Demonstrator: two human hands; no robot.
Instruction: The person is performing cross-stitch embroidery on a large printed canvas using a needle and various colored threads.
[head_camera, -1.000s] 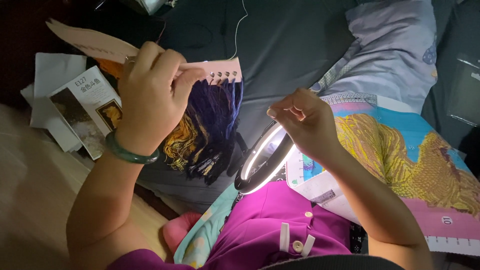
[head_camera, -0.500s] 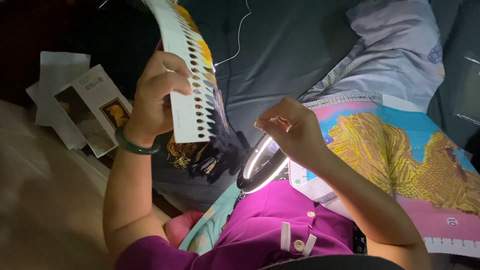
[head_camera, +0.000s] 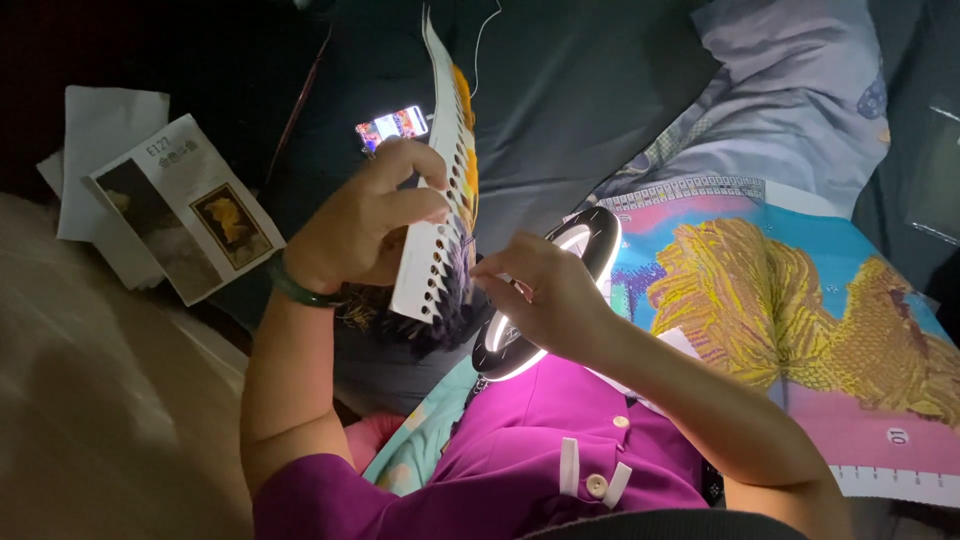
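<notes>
My left hand (head_camera: 362, 230) grips a long white thread card (head_camera: 438, 170) with a row of punched holes, held upright on edge. Bundles of yellow, orange and dark purple thread (head_camera: 452, 300) hang from the card's holes. My right hand (head_camera: 540, 292) is at the card's lower end with its fingertips pinched at the dark threads; whether it holds a strand I cannot tell. A green bangle (head_camera: 296, 288) sits on my left wrist. Under my right hand a lit ring lamp (head_camera: 590, 242) glows. A cross-stitch cloth (head_camera: 800, 300) with yellow, blue and pink areas lies to the right.
A printed leaflet with a small picture (head_camera: 190, 205) lies on white papers (head_camera: 105, 140) at the left. A phone with a lit screen (head_camera: 392, 124) rests on the dark fabric behind the card. Pale lilac cloth (head_camera: 790, 100) is bunched at the upper right.
My left hand turned the thread card from lying flat to upright and then edge-on. My right hand moved left from above the ring lamp to the card's lower threads.
</notes>
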